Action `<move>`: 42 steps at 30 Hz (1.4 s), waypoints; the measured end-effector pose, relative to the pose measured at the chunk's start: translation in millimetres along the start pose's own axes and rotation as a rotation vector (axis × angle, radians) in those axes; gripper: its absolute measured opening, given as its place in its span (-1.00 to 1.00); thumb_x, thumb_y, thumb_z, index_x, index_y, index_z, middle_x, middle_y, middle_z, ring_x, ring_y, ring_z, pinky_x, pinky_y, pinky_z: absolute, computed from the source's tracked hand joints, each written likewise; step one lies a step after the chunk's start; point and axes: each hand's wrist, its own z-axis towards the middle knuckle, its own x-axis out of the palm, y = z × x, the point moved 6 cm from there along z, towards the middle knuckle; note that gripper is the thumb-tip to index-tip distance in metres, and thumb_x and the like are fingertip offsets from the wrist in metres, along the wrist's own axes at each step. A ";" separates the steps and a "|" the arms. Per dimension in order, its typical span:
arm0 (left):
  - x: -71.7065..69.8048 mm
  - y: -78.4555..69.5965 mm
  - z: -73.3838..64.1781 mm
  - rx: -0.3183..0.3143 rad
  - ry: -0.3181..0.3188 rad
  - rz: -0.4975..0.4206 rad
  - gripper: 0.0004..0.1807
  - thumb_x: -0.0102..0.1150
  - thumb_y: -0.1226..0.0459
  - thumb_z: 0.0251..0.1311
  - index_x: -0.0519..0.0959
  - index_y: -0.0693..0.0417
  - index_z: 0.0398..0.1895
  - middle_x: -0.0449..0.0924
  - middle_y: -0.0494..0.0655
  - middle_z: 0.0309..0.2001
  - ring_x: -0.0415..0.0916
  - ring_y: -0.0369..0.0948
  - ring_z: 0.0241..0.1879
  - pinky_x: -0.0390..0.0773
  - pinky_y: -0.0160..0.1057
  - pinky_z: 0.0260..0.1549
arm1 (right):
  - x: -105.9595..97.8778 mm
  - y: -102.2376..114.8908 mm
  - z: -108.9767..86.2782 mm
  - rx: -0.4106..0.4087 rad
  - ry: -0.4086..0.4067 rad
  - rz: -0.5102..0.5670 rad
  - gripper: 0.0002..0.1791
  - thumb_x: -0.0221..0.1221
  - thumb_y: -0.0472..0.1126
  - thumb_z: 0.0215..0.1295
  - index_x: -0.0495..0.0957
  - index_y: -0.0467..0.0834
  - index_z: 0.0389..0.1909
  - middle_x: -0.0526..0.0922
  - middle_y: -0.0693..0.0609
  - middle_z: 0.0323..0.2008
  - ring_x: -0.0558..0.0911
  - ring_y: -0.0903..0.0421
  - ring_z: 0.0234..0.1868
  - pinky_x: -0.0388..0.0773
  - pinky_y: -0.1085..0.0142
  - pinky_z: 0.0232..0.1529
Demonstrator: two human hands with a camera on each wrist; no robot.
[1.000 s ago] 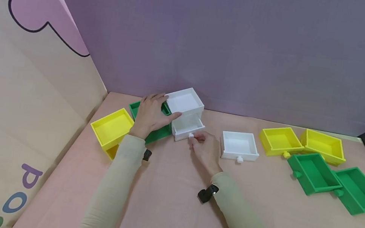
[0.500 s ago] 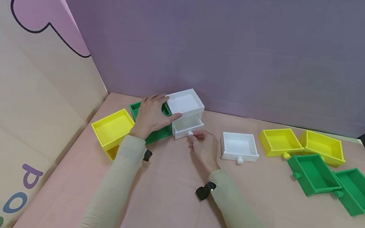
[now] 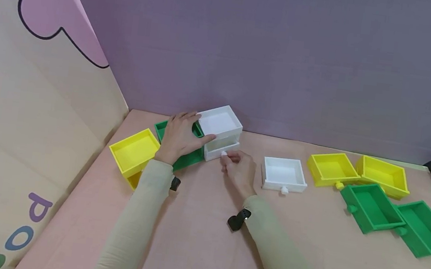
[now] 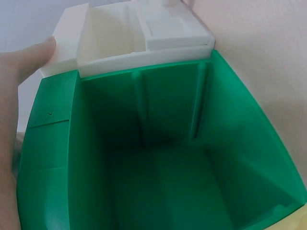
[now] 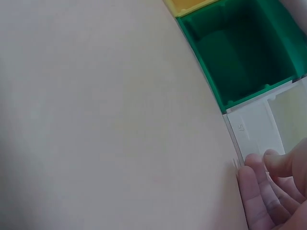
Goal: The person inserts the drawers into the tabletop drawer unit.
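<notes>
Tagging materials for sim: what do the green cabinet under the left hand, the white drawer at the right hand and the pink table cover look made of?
Green cabinet: likely rigid plastic, satin; thin walls with ribs, soft sheen.
White drawer: probably similar plastic, smooth; crisp edges, even colour.
Pink table cover: seemingly matte cloth; faint creases, though thin vinyl possible.

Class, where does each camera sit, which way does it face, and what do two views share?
Head: worn there, facing forward and down at the tabletop; left hand, right hand, both sleeves show.
Left wrist: worn there, facing over green case toward white case; part of left hand shows.
Right wrist: worn there, facing tabletop and both cases; part of right hand shows.
Wrist views share both cases.
</notes>
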 end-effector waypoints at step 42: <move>3.2 7.1 10.3 0.002 -0.025 0.005 0.01 0.10 -0.45 0.24 0.48 0.08 0.53 0.44 0.06 0.55 0.32 0.11 0.55 0.20 0.23 0.59 | -51.9 17.2 -43.4 -0.091 0.040 0.020 -0.73 0.28 -0.22 0.47 0.68 -0.28 0.06 0.82 -0.28 -0.08 0.85 -0.17 -0.29 0.75 0.35 -0.35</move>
